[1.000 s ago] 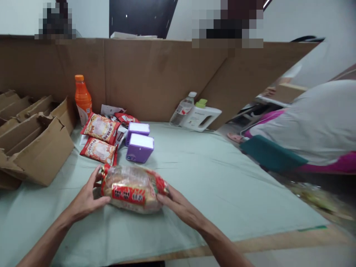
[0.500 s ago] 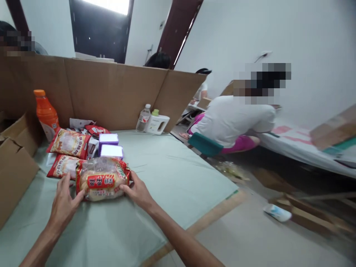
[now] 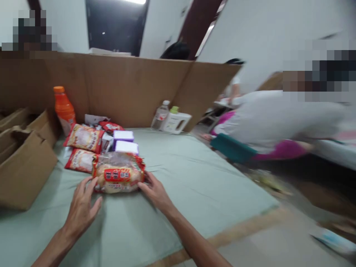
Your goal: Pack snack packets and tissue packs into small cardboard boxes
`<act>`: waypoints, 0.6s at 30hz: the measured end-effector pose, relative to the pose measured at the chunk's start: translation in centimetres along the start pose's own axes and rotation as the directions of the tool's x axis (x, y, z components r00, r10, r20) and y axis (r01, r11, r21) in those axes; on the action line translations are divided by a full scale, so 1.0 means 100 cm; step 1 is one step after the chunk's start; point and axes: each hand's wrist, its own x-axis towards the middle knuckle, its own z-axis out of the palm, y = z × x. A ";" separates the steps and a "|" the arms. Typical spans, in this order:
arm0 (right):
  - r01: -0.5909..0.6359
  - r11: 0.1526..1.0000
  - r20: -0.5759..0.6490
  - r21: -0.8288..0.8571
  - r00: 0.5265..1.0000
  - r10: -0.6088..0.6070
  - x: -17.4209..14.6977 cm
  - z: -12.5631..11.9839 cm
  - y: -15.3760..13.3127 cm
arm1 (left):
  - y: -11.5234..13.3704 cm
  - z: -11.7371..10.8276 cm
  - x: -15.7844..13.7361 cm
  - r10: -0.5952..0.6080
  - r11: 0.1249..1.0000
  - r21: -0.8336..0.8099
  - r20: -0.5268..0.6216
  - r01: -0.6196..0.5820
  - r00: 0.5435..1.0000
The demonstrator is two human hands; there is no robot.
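A clear and red bag of bread (image 3: pixel 118 178) lies on the pale green tablecloth, its label facing up. My right hand (image 3: pixel 155 191) grips the bag's right end, thumb in front and fingers behind. At the left end, my left hand (image 3: pixel 83 204) has its fingers apart; the fingertips reach the bag's edge while the thumb stands clear of it. Behind the bag lie two red snack packets (image 3: pixel 85 139), one overlapping the other, and two purple-and-white boxes (image 3: pixel 124 146).
An orange bottle (image 3: pixel 64 109), a clear bottle (image 3: pixel 161 115) and a white jug (image 3: pixel 176 122) stand along a cardboard screen (image 3: pixel 125 89). An open cardboard box (image 3: pixel 30 170) is at left. Beyond the table's right edge, a person in a white top (image 3: pixel 275 118) sits bent over.
The view has swung left, so everything sits further right in the picture. My left thumb has come off the bag and that hand has spread. My right hand stays on the bag.
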 end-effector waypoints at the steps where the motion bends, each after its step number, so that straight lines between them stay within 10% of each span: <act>1: -0.021 1.000 -0.001 -0.004 1.000 0.021 -0.010 -0.004 0.001 | 0.001 -0.017 -0.004 -0.005 0.999 0.045 -0.017 0.006 1.000; 9: -0.182 0.966 -0.170 -0.183 0.974 0.151 -0.065 -0.052 0.033 | -0.018 -0.198 -0.017 -0.070 0.840 0.480 -0.365 0.252 0.928; 18: 0.144 0.954 0.006 -0.263 0.989 -0.148 -0.077 -0.009 -0.001 | -0.098 -0.184 0.022 -0.298 0.882 0.332 -0.161 0.336 0.941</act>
